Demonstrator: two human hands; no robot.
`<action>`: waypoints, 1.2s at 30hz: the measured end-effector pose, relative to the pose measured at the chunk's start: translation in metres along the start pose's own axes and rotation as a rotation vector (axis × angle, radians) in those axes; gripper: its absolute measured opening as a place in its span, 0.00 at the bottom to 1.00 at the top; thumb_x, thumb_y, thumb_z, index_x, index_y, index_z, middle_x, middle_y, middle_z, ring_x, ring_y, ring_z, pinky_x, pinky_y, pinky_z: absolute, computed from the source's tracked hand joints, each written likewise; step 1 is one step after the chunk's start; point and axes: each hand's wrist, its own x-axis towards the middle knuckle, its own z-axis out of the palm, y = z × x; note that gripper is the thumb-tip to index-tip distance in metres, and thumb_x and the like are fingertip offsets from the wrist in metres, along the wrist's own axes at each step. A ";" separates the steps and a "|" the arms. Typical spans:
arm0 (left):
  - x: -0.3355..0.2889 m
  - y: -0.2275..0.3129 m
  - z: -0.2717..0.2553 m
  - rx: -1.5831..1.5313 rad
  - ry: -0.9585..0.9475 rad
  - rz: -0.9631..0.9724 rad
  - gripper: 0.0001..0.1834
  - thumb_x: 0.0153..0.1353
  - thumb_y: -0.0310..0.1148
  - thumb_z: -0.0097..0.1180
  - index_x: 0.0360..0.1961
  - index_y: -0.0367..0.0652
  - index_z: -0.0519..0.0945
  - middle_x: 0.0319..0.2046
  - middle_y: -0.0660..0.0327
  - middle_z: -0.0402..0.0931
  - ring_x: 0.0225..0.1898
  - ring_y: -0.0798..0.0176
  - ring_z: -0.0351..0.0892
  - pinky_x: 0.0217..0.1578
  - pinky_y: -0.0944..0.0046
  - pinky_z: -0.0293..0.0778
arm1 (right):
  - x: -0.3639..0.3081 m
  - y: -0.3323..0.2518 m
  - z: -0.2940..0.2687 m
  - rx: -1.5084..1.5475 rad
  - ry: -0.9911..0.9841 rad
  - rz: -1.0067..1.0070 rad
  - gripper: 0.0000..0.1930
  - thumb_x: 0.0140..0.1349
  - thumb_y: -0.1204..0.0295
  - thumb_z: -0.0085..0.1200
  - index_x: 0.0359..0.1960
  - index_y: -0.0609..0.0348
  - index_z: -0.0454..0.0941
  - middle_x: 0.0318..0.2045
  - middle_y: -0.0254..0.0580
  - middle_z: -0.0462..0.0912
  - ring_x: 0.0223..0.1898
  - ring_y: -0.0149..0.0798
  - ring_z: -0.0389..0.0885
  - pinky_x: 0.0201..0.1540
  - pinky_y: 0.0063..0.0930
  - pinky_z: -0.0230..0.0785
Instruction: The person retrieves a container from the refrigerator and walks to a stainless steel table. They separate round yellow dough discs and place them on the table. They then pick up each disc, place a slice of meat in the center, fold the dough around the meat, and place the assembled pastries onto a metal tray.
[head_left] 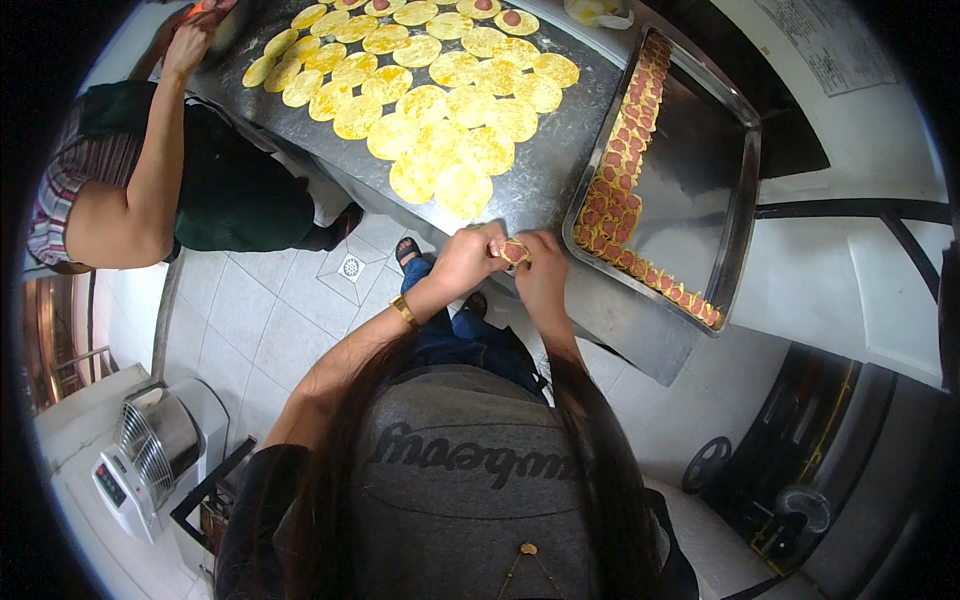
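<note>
Both my hands meet at the near edge of the metal table, pinching a small meat-filled pastry [514, 252] between them. Its yellow dough is folded up around a pink filling. My left hand [470, 258] has its fingers closed on one side of it, and my right hand [542, 280] closes on the other. Just beyond my hands lie many flat yellow dough rounds [461, 190], some overlapping. A few rounds at the far edge bear balls of pink meat [512, 18]. To the right, a metal tray [690, 170] holds packed rows of filled pastries [610, 200].
The steel table [555, 180] is dusted with flour. At its left stands another person [150, 190] with raised hands holding something orange. A bowl [600, 12] sits at the back, near the tray. A white machine with a wire guard [150, 450] stands lower left.
</note>
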 end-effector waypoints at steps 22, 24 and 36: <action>0.003 -0.008 0.002 -0.024 0.002 0.058 0.11 0.47 0.25 0.63 0.30 0.38 0.73 0.23 0.53 0.75 0.26 0.55 0.77 0.28 0.61 0.72 | 0.005 0.000 -0.002 0.000 -0.029 -0.012 0.18 0.42 0.87 0.51 0.38 0.59 0.78 0.37 0.46 0.77 0.39 0.50 0.76 0.42 0.37 0.68; 0.003 -0.006 -0.001 -0.053 0.011 0.057 0.11 0.47 0.25 0.63 0.30 0.38 0.72 0.23 0.51 0.74 0.26 0.51 0.77 0.28 0.59 0.71 | 0.005 -0.002 -0.004 -0.055 0.042 -0.057 0.18 0.42 0.87 0.50 0.37 0.60 0.78 0.37 0.46 0.77 0.39 0.50 0.77 0.41 0.37 0.68; 0.002 -0.005 -0.004 -0.074 0.026 0.093 0.11 0.47 0.24 0.62 0.30 0.37 0.72 0.23 0.50 0.73 0.25 0.51 0.76 0.28 0.59 0.70 | 0.000 -0.002 -0.003 -0.078 0.048 -0.012 0.18 0.43 0.86 0.50 0.38 0.58 0.77 0.36 0.47 0.77 0.38 0.50 0.76 0.40 0.38 0.69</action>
